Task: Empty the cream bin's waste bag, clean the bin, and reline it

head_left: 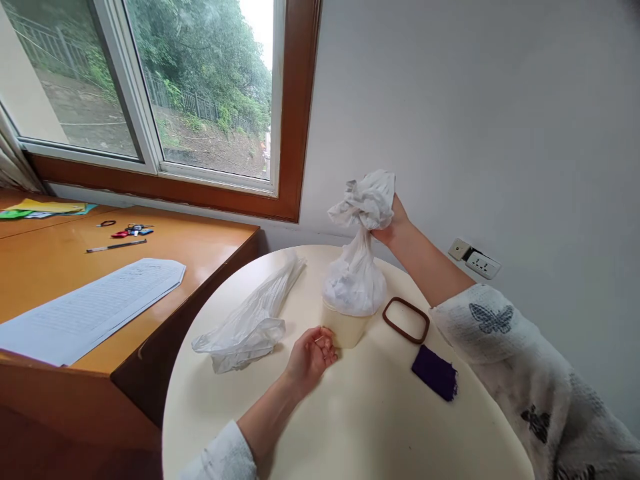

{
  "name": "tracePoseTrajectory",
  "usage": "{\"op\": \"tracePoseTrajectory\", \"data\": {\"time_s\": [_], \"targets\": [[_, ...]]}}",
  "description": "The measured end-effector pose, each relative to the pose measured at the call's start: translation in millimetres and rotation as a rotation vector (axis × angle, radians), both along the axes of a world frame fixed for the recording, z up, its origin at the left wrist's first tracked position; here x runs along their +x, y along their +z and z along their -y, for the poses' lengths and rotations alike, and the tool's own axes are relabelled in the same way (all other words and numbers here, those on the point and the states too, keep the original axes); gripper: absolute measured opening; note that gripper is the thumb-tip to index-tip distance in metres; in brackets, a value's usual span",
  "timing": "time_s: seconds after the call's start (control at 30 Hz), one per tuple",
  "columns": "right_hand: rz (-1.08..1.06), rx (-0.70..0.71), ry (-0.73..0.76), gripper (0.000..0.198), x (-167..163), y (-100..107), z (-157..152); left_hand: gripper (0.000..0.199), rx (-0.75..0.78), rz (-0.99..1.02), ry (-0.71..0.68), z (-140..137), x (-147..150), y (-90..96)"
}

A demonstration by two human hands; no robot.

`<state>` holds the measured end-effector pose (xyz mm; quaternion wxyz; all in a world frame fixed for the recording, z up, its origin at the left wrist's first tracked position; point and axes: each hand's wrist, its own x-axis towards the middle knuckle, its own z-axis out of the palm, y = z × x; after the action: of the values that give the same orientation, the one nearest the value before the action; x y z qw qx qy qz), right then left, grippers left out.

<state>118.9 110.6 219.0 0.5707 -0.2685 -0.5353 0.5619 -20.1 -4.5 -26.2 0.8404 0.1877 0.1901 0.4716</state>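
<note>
On the round cream table, my right hand clamps a bunched white plastic bag; my left hand, half-open, touches the wastebin.

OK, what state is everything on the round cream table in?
Small cream plastic bin: upright
Bulging white plastic bag: neck gathered in right hand, lower part at bin's mouth
Loose white plastic bag: crumpled, unheld
Brown rectangular ring: flat, apart from the bin
Dark purple cloth: flat, edge frayed

White bag, cream bin, purple cloth
</note>
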Motion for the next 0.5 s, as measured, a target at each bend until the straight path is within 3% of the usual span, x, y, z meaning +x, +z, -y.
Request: {"op": "tracePoseTrajectory", "data": {"time_s": [0.13,0.23,0.3,0.4,0.5], "targets": [[-0.042,-0.033,-0.029,0.025,1,-15,-6,0.02,0.049,-0.047,0.012,3,1,5.3],[0.007,-0.028,-0.105,0.019,8,-22,-11,0.025,0.187,-0.168,0.101,6,2,11.8],[0.074,0.003,-0.17,0.014,16,-27,-14,0.027,0.326,-0.356,0.24,9,1,16.4],[0.29,0.038,-0.229,0.01,33,-38,-14,0.015,0.615,-0.78,0.558,13,-5,24.6],[0.568,0.013,-0.23,0.02,53,-55,-10,0.035,0.922,-1.147,0.812,13,-10,35.9]]}}
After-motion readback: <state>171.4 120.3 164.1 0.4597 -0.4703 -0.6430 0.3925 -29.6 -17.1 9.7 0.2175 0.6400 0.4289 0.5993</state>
